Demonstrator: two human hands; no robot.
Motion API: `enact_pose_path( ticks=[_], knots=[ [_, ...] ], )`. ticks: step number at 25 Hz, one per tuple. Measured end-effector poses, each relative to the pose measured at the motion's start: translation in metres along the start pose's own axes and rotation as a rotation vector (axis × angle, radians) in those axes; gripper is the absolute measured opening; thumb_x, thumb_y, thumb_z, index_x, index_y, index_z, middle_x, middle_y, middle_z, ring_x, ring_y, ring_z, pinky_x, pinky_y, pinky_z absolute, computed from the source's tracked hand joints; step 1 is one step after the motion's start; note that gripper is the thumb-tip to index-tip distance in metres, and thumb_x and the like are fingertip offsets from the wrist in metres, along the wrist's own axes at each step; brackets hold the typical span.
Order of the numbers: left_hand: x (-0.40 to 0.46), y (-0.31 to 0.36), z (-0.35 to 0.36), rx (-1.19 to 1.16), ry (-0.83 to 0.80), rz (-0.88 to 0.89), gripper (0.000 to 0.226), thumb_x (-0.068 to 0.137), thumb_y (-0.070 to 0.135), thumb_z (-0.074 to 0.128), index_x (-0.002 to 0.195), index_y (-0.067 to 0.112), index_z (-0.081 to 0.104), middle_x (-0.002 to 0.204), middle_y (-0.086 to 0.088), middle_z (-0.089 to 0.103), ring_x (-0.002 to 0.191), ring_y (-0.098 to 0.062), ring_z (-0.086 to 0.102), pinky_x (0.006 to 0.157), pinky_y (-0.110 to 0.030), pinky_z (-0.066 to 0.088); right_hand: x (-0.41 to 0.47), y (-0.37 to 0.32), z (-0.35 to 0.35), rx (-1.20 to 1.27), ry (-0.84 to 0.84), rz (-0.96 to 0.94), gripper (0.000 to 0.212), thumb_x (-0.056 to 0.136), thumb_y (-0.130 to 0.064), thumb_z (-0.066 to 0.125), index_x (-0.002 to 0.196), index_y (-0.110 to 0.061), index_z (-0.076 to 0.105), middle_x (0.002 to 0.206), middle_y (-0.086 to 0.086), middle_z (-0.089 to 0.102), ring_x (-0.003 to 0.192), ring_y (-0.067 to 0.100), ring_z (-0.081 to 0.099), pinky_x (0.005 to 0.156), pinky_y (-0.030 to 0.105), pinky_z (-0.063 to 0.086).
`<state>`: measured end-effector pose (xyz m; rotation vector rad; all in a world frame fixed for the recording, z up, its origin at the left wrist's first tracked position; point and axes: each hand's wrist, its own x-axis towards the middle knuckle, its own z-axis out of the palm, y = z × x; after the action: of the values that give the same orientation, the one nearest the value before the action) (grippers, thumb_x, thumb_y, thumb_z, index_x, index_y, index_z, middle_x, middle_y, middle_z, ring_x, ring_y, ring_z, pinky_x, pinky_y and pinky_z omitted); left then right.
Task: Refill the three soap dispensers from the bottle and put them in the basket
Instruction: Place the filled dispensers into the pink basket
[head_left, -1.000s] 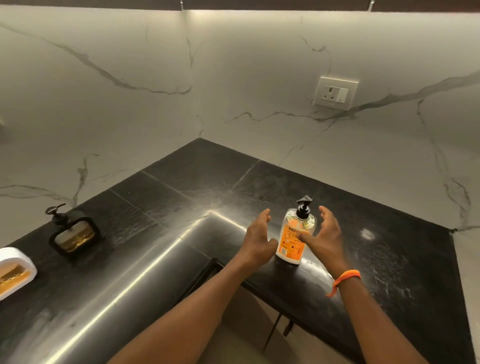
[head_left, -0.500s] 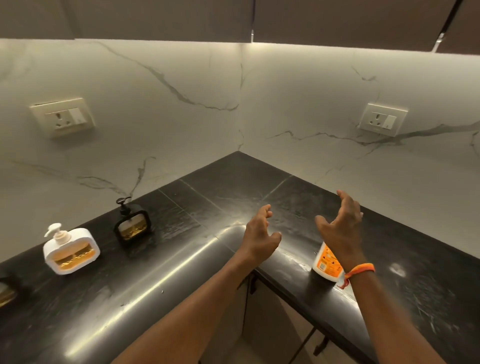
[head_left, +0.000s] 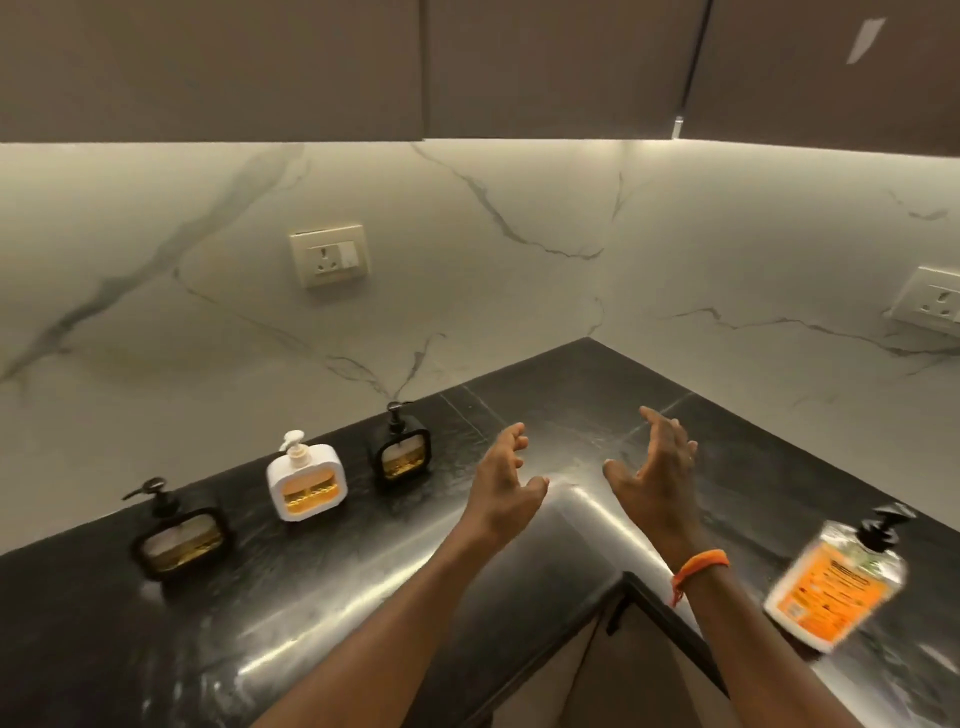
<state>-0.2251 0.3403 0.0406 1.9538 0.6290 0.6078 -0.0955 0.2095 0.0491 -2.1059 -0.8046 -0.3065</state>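
Holding our left hand (head_left: 501, 486) and right hand (head_left: 657, 470) empty, each grip loosely spread above the worktop (head_left: 322, 613) corner, we see three dispensers (head_left: 306, 483) along its back edge and the bottle (head_left: 831, 579) at its front right edge.

Both hands raised over black countertop (head_left: 322, 613), left hand (head_left: 506, 483) and right hand (head_left: 655, 467) empty, fingers loosely spread. Three soap dispensers along wall: black (head_left: 179, 540), white (head_left: 306, 483), black (head_left: 402, 452). Orange-labelled pump bottle (head_left: 831, 582) standing at right.

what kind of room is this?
Probably a home kitchen corner: a black polished stone L-shaped countertop, a white veined marble-look backsplash with a cream wall socket, and brown overhead cabinets.
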Motion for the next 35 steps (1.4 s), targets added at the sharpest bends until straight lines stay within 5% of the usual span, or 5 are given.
enact_pose_path(
  ticks=[4,7,12,23,35],
  knots=[
    [-0.012,-0.036,-0.067,0.005,0.102,-0.054,0.072,0.086,0.011,0.069,0.148,0.016,0.032,0.142,-0.005,0.046,0.123,-0.019,0.05,0.099,-0.032,0.05,-0.009,-0.052,0.06,0.074,-0.109,-0.033,0.072,0.075,-0.008,0.073,0.139,-0.004,0.04,0.141,0.021,0.044,0.141,0.038,0.026,0.118,0.05,0.012],
    [-0.021,-0.063,-0.109,-0.006,0.157,-0.11,0.07,0.086,0.01,0.069,0.146,0.016,0.035,0.14,-0.004,0.048,0.122,-0.018,0.05,0.101,-0.033,0.049,-0.017,-0.081,0.103,0.124,-0.214,-0.042,0.073,0.075,-0.01,0.074,0.139,-0.004,0.04,0.136,0.02,0.048,0.132,0.037,0.04,0.112,0.055,0.028],
    [-0.025,-0.098,-0.147,-0.002,0.203,-0.217,0.06,0.086,0.012,0.068,0.14,0.019,0.043,0.136,-0.002,0.052,0.117,-0.016,0.052,0.09,-0.023,0.047,-0.028,-0.108,0.166,0.156,-0.413,-0.035,0.074,0.076,-0.012,0.075,0.141,-0.006,0.039,0.133,0.014,0.049,0.123,0.027,0.048,0.095,0.024,0.037],
    [0.027,-0.135,-0.157,0.052,0.331,-0.428,0.054,0.086,0.01,0.064,0.137,0.014,0.047,0.13,-0.002,0.055,0.114,-0.015,0.053,0.092,-0.022,0.043,0.034,-0.107,0.268,0.178,-0.671,-0.098,0.067,0.073,-0.006,0.075,0.133,-0.011,0.045,0.124,0.01,0.052,0.114,0.023,0.052,0.093,0.03,0.047],
    [0.076,-0.153,-0.119,0.1,0.273,-0.528,0.057,0.088,0.011,0.065,0.141,0.016,0.043,0.138,-0.004,0.051,0.126,-0.019,0.051,0.103,-0.032,0.046,0.068,-0.067,0.306,0.193,-0.711,-0.111,0.062,0.073,-0.008,0.075,0.128,-0.014,0.046,0.123,0.005,0.051,0.11,0.018,0.052,0.089,0.025,0.043]
  ],
)
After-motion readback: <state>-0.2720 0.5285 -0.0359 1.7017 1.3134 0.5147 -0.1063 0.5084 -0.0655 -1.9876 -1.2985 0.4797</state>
